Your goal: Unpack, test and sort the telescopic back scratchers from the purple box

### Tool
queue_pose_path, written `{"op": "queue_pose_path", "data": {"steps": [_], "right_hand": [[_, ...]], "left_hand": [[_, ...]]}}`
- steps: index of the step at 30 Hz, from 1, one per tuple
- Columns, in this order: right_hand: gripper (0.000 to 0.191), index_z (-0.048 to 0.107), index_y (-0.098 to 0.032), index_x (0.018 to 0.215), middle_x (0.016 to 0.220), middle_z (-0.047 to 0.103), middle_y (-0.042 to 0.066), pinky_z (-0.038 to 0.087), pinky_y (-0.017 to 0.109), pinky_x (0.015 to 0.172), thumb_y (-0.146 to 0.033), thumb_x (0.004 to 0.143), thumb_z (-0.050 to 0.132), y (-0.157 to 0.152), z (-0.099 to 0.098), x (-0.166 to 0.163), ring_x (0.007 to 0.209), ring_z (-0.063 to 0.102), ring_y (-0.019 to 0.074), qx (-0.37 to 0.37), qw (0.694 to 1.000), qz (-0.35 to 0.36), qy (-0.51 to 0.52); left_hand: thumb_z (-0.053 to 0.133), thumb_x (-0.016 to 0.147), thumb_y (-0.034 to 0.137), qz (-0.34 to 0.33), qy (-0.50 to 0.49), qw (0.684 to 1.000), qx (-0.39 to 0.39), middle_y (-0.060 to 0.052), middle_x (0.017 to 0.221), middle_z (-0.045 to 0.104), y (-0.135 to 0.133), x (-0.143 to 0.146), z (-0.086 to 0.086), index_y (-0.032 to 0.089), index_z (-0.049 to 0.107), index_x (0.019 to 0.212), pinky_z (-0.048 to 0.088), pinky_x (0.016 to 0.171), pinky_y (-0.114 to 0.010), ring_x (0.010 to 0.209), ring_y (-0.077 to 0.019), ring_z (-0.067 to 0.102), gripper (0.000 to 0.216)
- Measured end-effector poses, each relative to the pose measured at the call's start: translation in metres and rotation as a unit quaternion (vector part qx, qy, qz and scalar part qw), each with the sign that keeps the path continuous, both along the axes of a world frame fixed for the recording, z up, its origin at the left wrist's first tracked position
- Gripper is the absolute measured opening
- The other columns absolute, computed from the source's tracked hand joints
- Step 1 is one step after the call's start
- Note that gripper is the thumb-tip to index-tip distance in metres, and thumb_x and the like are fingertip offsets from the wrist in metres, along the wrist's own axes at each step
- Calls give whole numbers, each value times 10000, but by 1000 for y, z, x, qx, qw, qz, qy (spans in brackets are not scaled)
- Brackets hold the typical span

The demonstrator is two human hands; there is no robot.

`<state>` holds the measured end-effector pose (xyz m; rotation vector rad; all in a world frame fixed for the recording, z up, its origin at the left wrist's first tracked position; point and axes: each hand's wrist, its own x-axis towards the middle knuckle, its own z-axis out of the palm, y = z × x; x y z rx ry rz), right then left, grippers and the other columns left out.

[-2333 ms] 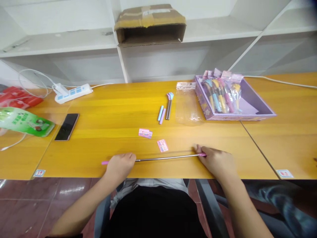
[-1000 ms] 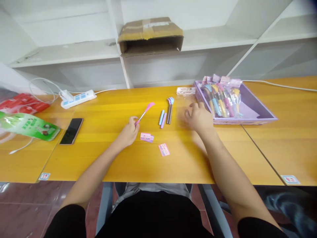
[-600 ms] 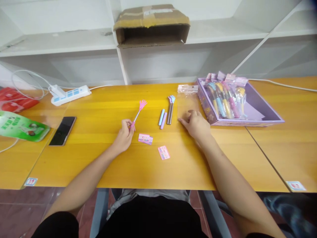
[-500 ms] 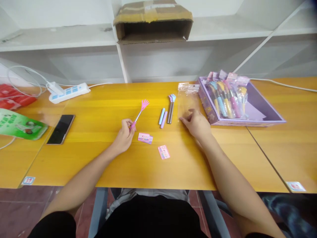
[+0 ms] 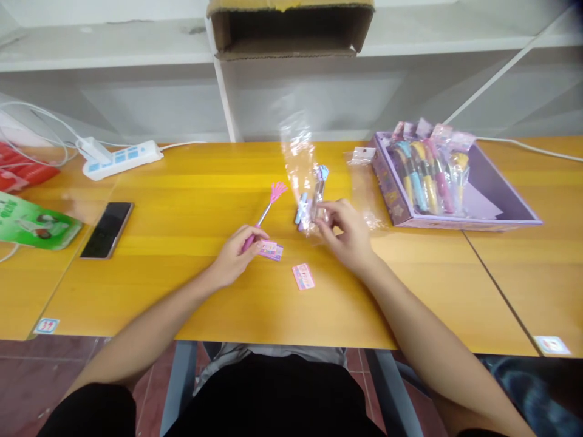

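I find the pink hand-shaped back scratcher [image 5: 263,215] grasped in the left hand [image 5: 237,252], just beside the stacked cards [image 5: 274,252]; the right hand [image 5: 347,235] pinches a clear plastic bag [image 5: 298,152]. Swept low, I judge, the bag could drag the blue-tipped back scratcher [image 5: 323,173] askew.

One pink stick [image 5: 263,214], at least three cards [image 5: 303,277], one purple tray [image 5: 469,224], one phone [image 5: 107,230]

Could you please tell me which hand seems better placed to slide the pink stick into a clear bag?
Probably the left hand: it grips the pink stick by its handle, while the right hand pinches a clear bag.
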<state>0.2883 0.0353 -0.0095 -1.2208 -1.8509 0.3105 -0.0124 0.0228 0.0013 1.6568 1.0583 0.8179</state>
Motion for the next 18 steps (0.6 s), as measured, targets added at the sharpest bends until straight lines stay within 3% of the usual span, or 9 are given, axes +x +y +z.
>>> {"op": "queue_pose_path", "data": {"steps": [4,8,14,18], "right_hand": [[191,660,-231,1231,887,625,31,525,318,699,-342,1082,612,-21,3,-30,736,605,171,-21,985,167,35],[149,602,-232,1087,860,616,-11,460,253,600,-363,1069,671,-37,2,-42,638,555,119,-111,951,275,86],[436,601,-206,970,775,632,-2,508,263,611,-610,1109,519,-37,9,-35,637,592,132,-282,898,286,181],[452,659,-193,1110,831,690,-5,532,244,551,-627,997,711,-33,4,-44,602,622,118,-361,840,306,264]], "left_hand": [[695,1006,501,-26,-49,998,-21,-96,1054,733,-3,5,-4,183,752,1193,556,844,-335,910,-203,660,373],[708,1006,461,-86,-34,996,-3,-99,1126,770,-1,4,-9,189,790,1092,542,999,-382,1058,-237,701,296],[736,971,447,-116,1,993,-17,-61,964,755,-8,3,0,188,768,934,545,982,-384,976,-226,702,264],[734,978,461,-166,6,986,-32,-56,902,748,-17,6,6,199,752,899,560,965,-382,961,-231,704,274]]}}
